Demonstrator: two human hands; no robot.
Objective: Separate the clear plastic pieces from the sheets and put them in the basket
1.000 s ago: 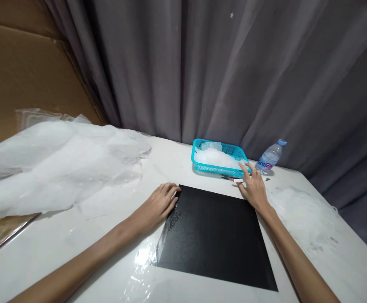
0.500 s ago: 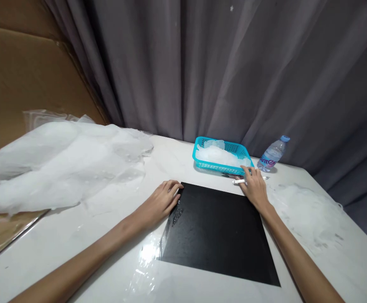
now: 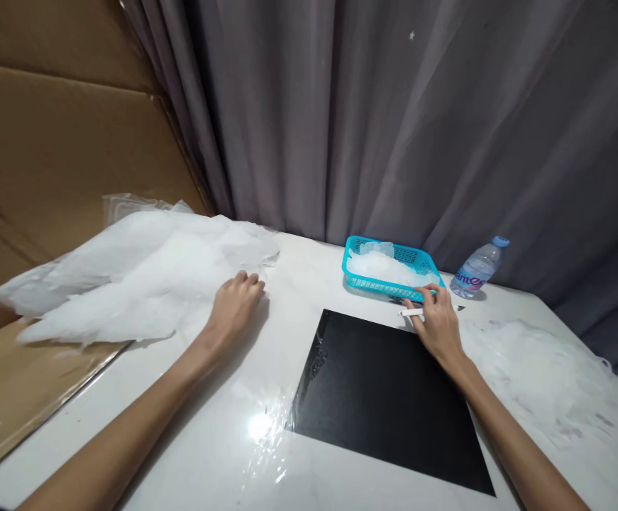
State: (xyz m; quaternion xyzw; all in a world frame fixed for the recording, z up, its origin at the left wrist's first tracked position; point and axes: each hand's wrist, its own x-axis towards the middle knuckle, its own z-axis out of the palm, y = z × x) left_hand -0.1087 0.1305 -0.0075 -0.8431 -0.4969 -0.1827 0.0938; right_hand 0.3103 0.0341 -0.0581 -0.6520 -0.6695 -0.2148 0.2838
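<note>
We cannot tell the grip of our curled left hand (image 3: 238,306); centre right, our right hand (image 3: 438,323) pinches a partly hidden white stick (image 3: 411,312).

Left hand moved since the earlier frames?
Yes: the left hand moved leftward, away from the far-left corner of the black sheet, toward the white pile.
</note>
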